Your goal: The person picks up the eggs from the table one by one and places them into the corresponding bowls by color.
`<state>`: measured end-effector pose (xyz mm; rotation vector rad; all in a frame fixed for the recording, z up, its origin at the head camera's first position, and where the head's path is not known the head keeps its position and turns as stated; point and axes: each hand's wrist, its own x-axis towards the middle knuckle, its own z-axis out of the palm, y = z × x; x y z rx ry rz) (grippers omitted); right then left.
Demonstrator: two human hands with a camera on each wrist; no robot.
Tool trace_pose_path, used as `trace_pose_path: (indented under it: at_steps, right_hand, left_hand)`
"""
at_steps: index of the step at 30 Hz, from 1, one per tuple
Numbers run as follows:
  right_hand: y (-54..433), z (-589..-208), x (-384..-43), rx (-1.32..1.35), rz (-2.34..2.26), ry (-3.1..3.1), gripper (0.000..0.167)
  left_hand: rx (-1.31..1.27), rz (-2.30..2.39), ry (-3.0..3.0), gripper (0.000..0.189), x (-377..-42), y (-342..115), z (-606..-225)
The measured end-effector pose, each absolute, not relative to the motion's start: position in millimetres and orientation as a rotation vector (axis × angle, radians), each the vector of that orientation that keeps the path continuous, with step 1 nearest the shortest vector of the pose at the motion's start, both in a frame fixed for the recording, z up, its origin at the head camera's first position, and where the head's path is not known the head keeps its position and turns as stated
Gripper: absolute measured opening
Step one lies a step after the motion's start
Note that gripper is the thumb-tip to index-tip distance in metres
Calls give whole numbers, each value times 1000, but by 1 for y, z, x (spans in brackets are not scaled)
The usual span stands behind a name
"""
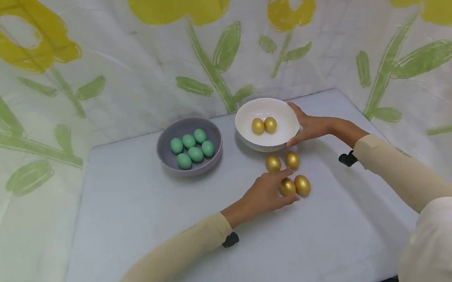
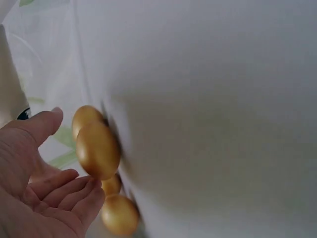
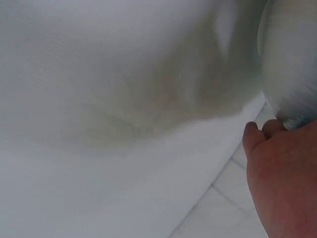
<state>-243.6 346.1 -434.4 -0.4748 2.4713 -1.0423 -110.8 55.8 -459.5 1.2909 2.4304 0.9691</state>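
My left hand (image 1: 269, 191) reaches around a golden egg (image 1: 287, 187) on the table, thumb and fingers spread to either side. In the left wrist view a gap shows between the thumb and the golden egg (image 2: 98, 150), while the fingertips are close to its lower end. More golden eggs (image 1: 303, 185) lie right beside it and just behind. At the right side of a white bowl (image 1: 245, 132), my right hand (image 1: 310, 126) grips the wall. Two golden eggs (image 1: 264, 125) are inside that bowl. The right wrist view shows the hand against the bowl's outer side (image 3: 292, 64), its fingertips partly hidden.
A grey bowl (image 1: 162, 158) with several green eggs (image 1: 196, 154) stands to the left of the white bowl. Both bowls are near the back edge of the pale table (image 1: 135, 213). Behind the table hangs a sheet (image 1: 119, 47) with painted yellow flowers.
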Motion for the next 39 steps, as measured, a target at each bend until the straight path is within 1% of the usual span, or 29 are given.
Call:
trace_pose_path:
  at_steps: [11,21,28,34,39]
  right_hand:
    - [348,-438,-247,-498,-1060,2451,136]
    - [346,-435,-244,-486,-1058,2466,135]
    - [345,-436,-244,-468,-1039,2464,137]
    - [346,-434,-242,-409,-1011,2447,140]
    - [344,-428,-240,-414,-1001,2451,139]
  left_hand:
    - [1239,963,2504,52,-109,60,-475]
    - [1216,1002,2468,50,-114,57,-480]
    - [1252,1038,2418,49,-118,54,-482]
    - [1298,1077,2348,50,-123,53,-474]
    - [1363,1186,2251,51,-133,49,-449]
